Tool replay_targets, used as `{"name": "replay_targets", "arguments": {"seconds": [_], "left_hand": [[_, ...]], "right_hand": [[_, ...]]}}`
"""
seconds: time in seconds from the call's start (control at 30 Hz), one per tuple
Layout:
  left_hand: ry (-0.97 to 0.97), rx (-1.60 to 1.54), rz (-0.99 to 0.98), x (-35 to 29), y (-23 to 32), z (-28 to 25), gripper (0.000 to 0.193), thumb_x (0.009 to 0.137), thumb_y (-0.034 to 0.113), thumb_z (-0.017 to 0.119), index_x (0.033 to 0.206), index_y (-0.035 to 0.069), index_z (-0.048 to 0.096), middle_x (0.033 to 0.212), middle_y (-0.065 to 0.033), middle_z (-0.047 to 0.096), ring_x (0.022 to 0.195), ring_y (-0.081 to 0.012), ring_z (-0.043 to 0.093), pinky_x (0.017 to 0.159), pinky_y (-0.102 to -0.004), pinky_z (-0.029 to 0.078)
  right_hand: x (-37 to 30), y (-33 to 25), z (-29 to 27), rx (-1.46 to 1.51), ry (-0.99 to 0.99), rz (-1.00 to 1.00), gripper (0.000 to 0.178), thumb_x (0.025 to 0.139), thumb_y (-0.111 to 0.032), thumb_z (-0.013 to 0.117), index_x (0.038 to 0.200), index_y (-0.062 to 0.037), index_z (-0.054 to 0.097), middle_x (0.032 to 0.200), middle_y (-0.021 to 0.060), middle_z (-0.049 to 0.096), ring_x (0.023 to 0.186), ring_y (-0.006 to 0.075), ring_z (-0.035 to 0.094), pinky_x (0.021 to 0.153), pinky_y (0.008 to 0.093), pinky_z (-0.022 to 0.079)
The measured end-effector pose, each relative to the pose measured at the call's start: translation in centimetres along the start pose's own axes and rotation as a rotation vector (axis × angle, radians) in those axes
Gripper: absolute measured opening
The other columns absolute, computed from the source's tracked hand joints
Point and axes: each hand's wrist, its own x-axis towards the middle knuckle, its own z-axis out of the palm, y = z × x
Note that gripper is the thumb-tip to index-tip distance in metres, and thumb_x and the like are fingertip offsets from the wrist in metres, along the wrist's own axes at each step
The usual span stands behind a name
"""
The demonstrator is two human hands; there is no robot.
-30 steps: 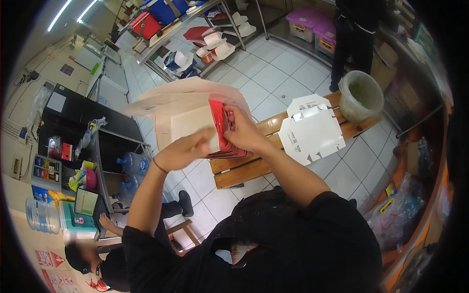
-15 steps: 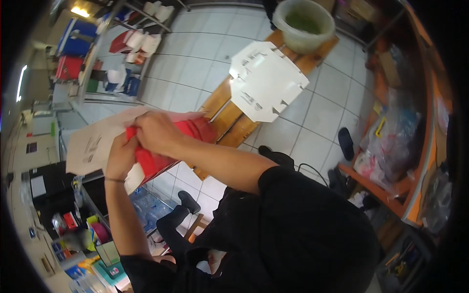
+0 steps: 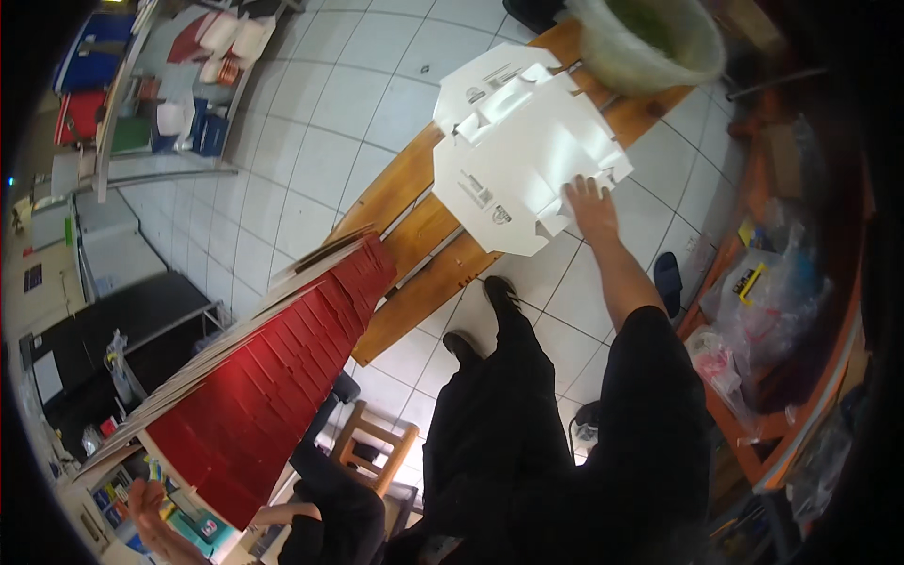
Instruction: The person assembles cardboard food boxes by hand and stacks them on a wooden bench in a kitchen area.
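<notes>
Touching white card with spread right hand. Lies across worktop, overhanging near edge. Cannot tell grip of left hand, beside red boxes by left end. Judge card light, stiff, easily creased; best held by outer edges.

R hand open, back up, fingers spread, near straight; wrist just behind fingers, approx. in line w/ forearm; upper arm sleeved in blk, further back. L hand low, well L of R fingers; own fingers part bent, tips up, grip unclear; forearm cut off behind them.
</notes>
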Motion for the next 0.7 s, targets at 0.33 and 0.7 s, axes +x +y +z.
{"name": "replay_targets", "arguments": {"seconds": [0.33, 0.7], "left_hand": [[0.490, 0.382, -0.014, -8.3, -0.1, -3.8, 0.044, 0.084, 0.036, 0.048, 0.067, -0.002, 0.061, 0.066, -0.0110, 0.059, 0.065, -0.0227, 0.053, 0.063, -0.0345, 0.042], [0.454, 0.011, -0.118, -20.0, -5.2, 0.2, 0.047, 0.084, 0.040, 0.043, 0.087, -0.006, 0.055, 0.072, -0.0076, 0.057, 0.066, -0.0138, 0.050, 0.058, -0.0254, 0.038]], "right_hand": [[2.8, -0.6, -6.0, 0.255, 0.059, -0.385, 0.012, 0.075, -0.011, 0.049, 0.076, -0.0057, 0.059, 0.079, 0.0085, 0.057, 0.083, 0.0220, 0.053, 0.077, 0.0314, 0.043], [-0.5, -0.6, -13.9, 0.877, 0.149, -0.097, 0.016, 0.078, -0.010, 0.051, 0.091, -0.0071, 0.059, 0.087, 0.0150, 0.059, 0.084, 0.0295, 0.057, 0.074, 0.0349, 0.044]]}}
